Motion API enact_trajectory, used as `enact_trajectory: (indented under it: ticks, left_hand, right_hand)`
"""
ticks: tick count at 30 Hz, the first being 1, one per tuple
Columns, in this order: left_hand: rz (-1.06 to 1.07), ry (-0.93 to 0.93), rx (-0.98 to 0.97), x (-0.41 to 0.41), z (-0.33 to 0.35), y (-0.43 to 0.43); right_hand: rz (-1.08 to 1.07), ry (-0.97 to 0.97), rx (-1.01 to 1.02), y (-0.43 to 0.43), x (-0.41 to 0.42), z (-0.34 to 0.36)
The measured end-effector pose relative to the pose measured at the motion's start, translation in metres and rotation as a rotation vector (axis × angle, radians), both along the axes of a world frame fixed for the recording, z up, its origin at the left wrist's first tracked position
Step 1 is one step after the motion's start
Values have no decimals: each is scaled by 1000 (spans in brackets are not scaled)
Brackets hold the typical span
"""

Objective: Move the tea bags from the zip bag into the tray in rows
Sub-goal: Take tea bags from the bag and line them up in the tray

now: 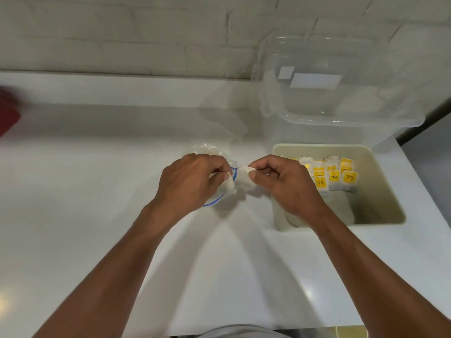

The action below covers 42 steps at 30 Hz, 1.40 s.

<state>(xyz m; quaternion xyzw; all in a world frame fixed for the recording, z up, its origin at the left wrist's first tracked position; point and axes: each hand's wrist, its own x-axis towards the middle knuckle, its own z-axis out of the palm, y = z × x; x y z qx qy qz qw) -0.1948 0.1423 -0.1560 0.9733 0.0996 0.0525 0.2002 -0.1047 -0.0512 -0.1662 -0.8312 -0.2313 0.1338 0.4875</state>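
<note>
Pinching a papery tea bag (244, 178), right hand (286, 185) meets left hand (191, 185) gripping crinkled zip bag (211, 149).
Smooth beige tray (382, 184) sits just right.

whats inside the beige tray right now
Rows of tea bags with yellow tags at the far end of the tray; its near floor looks bare. The right hand covers the left side.
</note>
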Motion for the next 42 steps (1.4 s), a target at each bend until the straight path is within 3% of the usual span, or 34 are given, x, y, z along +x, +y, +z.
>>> enact_trajectory:
  ticks: [14,28,39,42]
  left_hand:
    - [-113,15,-296,72,21,-115]
    - [-126,102,-288,137,-24,-196]
    - [-122,217,-271,159,-50,-226]
    - [-136,218,-273,166,-52,-229]
  right_hand:
    - [78,-108,-248,-138,57,22]
    - [-10,-166,-570,-211,108,1]
    - [94,-641,-807,-226,121,-25]
    - [108,-694,-849,-227,125,-29]
